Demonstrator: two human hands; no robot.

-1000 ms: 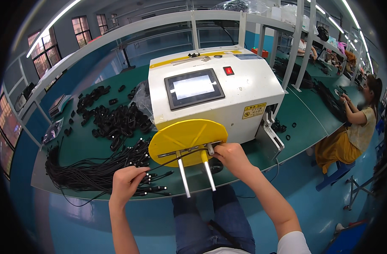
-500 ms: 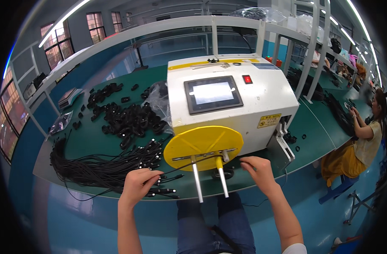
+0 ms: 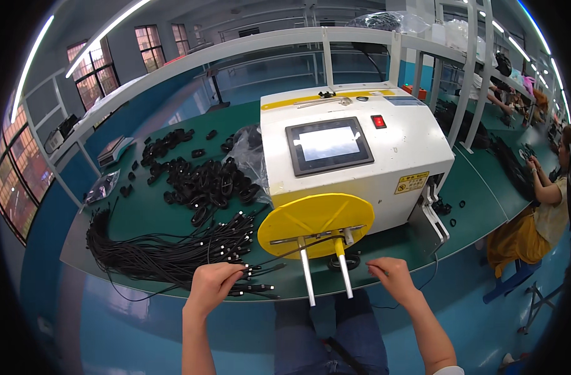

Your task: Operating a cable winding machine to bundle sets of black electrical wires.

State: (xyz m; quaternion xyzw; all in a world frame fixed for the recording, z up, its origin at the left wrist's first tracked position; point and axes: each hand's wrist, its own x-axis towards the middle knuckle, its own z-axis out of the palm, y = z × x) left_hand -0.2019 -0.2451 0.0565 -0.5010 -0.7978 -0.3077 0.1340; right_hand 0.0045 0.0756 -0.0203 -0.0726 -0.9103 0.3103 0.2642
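Note:
My left hand [image 3: 215, 284] pinches one end of a thin black cable [image 3: 284, 255] in front of the winding machine. That cable slants up to the two rods below the yellow disc [image 3: 298, 219], passing a bare metal rod [image 3: 306, 275] and reaching the yellow-sleeved rod [image 3: 343, 265]. To the right of the rods, my right hand [image 3: 395, 281] is apart from the disc, its fingers drawn together; whether anything is between them cannot be made out. A black coil [image 3: 335, 262] lies on the table behind the yellow-sleeved rod.
The white machine [image 3: 354, 162] carries a screen [image 3: 329, 145] and a red switch [image 3: 378, 121]. Left of it lie a long bundle of black cables [image 3: 154, 250] and a heap of coiled cables [image 3: 210, 181] on the green table [image 3: 141, 215]. A co-worker [image 3: 535, 212] sits at the right.
My right hand has drawn down, away from the disc and the cable's far end. My left hand still pinches the cable. The whole view has shifted slightly.

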